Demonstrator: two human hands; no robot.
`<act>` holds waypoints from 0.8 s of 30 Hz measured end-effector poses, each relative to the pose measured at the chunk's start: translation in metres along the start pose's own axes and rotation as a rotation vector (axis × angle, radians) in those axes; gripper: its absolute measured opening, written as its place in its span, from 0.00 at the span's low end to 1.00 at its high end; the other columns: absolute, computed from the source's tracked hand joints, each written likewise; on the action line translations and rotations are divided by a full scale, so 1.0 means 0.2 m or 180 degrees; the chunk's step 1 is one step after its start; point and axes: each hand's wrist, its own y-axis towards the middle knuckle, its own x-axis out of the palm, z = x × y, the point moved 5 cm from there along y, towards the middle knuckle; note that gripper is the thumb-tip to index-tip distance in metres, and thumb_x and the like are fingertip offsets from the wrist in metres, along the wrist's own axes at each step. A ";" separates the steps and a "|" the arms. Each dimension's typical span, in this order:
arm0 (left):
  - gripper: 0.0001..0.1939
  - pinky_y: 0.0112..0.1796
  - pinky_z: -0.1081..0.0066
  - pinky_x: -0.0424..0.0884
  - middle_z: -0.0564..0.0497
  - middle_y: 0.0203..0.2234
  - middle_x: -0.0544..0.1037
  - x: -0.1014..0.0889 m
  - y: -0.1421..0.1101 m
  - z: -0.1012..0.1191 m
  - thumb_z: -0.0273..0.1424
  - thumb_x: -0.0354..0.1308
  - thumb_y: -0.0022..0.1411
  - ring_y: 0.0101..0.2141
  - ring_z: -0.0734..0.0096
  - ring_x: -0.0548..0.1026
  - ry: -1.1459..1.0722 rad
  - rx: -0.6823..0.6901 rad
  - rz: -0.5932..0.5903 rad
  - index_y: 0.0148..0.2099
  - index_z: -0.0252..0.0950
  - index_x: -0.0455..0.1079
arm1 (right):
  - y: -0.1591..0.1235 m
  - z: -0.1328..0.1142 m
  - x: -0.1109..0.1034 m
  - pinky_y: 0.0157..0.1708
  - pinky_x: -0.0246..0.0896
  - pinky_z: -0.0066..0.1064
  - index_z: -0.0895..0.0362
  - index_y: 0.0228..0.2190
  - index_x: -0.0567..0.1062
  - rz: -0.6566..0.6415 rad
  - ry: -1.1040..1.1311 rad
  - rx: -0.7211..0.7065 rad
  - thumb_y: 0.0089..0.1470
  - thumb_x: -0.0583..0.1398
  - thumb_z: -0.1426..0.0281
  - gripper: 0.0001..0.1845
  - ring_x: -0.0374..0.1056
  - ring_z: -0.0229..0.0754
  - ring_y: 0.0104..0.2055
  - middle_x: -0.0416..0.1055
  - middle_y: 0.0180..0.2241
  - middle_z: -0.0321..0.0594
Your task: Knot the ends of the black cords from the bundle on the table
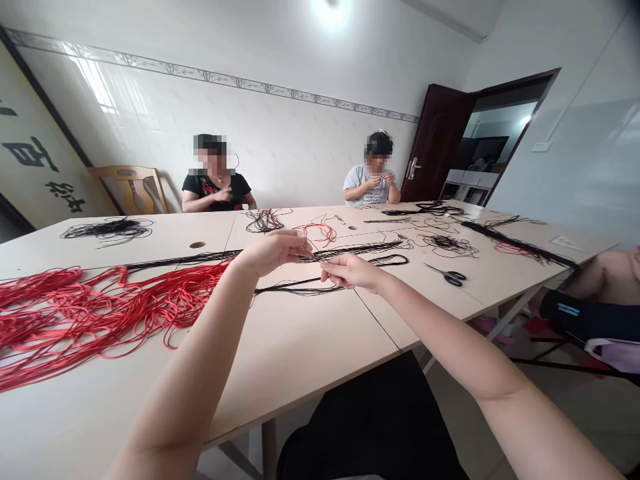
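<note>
My left hand (277, 252) and my right hand (351, 272) meet above the pale wooden table (305, 360), fingertips close together. Each pinches thin black cord, though the fingers hide the exact grip. A long bundle of black cord (350, 251) stretches across the table beneath them, and a looser black strand (300, 287) runs just below my right hand. To the left lies a large spread of red cord (100, 313). Black-handled scissors (447, 274) rest on the table to the right of my right hand.
Further black and red cord tangles (445, 244) lie across the far table. Two seated people (216, 191) (373, 187) work beyond its far edge. A wooden chair (131, 189) stands at the left, an open door (437, 142) at the back right, and a seated person's arm (605, 280) at the right.
</note>
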 end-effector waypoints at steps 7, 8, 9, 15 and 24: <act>0.01 0.35 0.67 0.69 0.46 0.27 0.76 -0.13 0.06 -0.07 0.23 0.56 0.53 0.34 0.64 0.75 -0.2090 -0.0240 0.0304 0.30 0.31 0.69 | -0.01 0.00 -0.06 0.14 0.34 0.23 0.59 0.25 0.68 -0.0108 0.0420 0.0061 0.53 0.55 0.54 0.20 0.41 0.27 0.15 0.51 0.17 0.27; 0.01 0.35 0.67 0.69 0.48 0.25 0.76 -0.15 0.06 -0.07 0.22 0.56 0.53 0.34 0.66 0.75 -0.2218 -0.0192 0.0379 0.30 0.32 0.69 | -0.01 0.00 -0.07 0.14 0.34 0.23 0.59 0.26 0.68 -0.0109 0.0461 0.0067 0.54 0.56 0.55 0.19 0.41 0.27 0.15 0.51 0.18 0.27; 0.02 0.35 0.67 0.69 0.49 0.24 0.75 -0.16 0.06 -0.08 0.22 0.56 0.53 0.33 0.67 0.75 -0.2299 -0.0146 0.0446 0.30 0.32 0.69 | -0.01 0.00 -0.09 0.15 0.34 0.23 0.59 0.27 0.69 -0.0113 0.0499 0.0069 0.54 0.56 0.56 0.18 0.42 0.27 0.16 0.51 0.18 0.28; 0.07 0.38 0.71 0.71 0.53 0.30 0.77 -0.26 0.05 -0.06 0.23 0.55 0.56 0.37 0.72 0.76 -0.2438 0.0391 0.0969 0.37 0.37 0.70 | -0.02 0.01 -0.13 0.15 0.33 0.23 0.58 0.29 0.69 -0.0181 0.0689 0.0080 0.55 0.56 0.59 0.15 0.40 0.28 0.16 0.50 0.19 0.27; 0.12 0.50 0.64 0.67 0.49 0.49 0.72 -0.52 -0.07 0.01 0.26 0.56 0.57 0.49 0.65 0.70 -0.0387 0.1103 0.2072 0.45 0.35 0.70 | -0.04 0.08 -0.26 0.15 0.31 0.22 0.60 0.28 0.68 -0.0210 0.0684 0.0416 0.54 0.58 0.60 0.14 0.38 0.27 0.16 0.50 0.17 0.27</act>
